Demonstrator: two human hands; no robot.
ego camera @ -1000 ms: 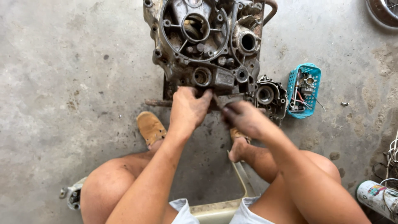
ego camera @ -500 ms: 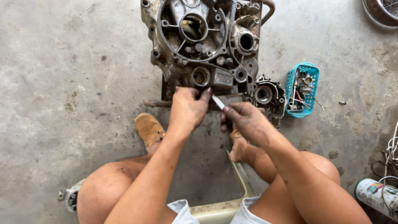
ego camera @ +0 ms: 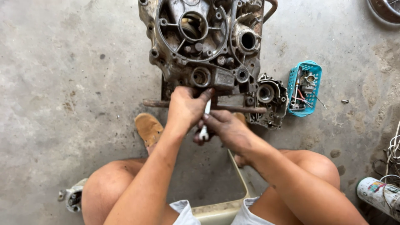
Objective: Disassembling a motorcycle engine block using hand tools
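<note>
Just below the heavy, grimy engine case (ego camera: 204, 46), the left hand (ego camera: 185, 106) and right hand (ego camera: 225, 129) both close on a slim, stiff metal wrench (ego camera: 205, 121), probably slippery, best gripped mid-shaft.

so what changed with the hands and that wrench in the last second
The right hand swung the wrench from lying flat near the engine case to standing nearly upright, its ring end now low between both hands. The left hand slid closer and now touches the wrench. The engine case, blue basket and rusty rod stayed put.
</note>
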